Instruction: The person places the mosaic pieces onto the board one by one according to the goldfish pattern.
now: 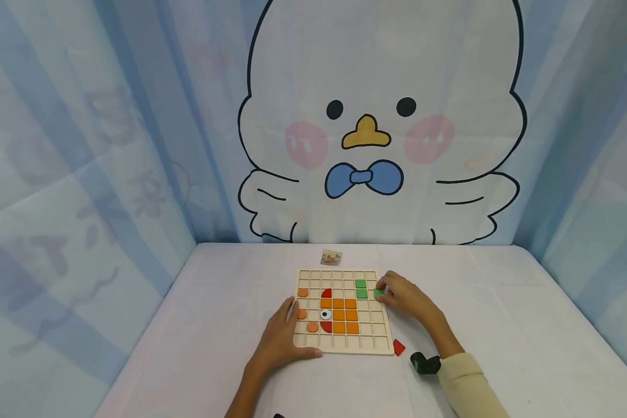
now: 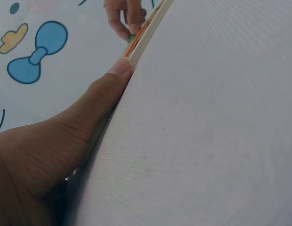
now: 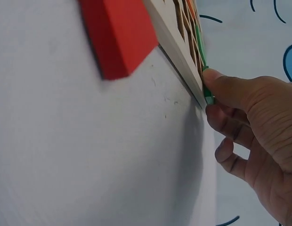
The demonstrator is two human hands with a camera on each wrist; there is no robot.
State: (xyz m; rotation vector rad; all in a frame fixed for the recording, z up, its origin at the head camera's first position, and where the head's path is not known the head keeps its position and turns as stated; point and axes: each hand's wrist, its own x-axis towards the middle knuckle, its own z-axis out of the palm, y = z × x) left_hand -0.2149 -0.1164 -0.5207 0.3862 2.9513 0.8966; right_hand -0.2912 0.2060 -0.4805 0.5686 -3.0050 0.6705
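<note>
A pale wooden grid board (image 1: 372,328) lies on the table. My left hand (image 1: 279,337) holds its near left corner, fingers straight along the left side and thumb extended at the front edge (image 2: 128,61). My right hand (image 1: 407,297) is at the board's right edge, pinching a green square tile (image 3: 208,98) between thumb and forefinger. Two green tiles (image 1: 361,288) sit in nearby cells. Orange square tiles (image 1: 338,315) form a block mid-board, with a white eye disc (image 1: 326,314) and red rounded pieces (image 1: 326,327) beside it. Several orange discs (image 1: 312,327) lie towards the left.
A red piece (image 1: 399,347) lies on the table off the board's near right corner. By my right forearm is a black object (image 1: 425,363). Behind the board rests a small patterned card (image 1: 331,257). Cartoon-printed curtains (image 1: 366,209) stand around the table.
</note>
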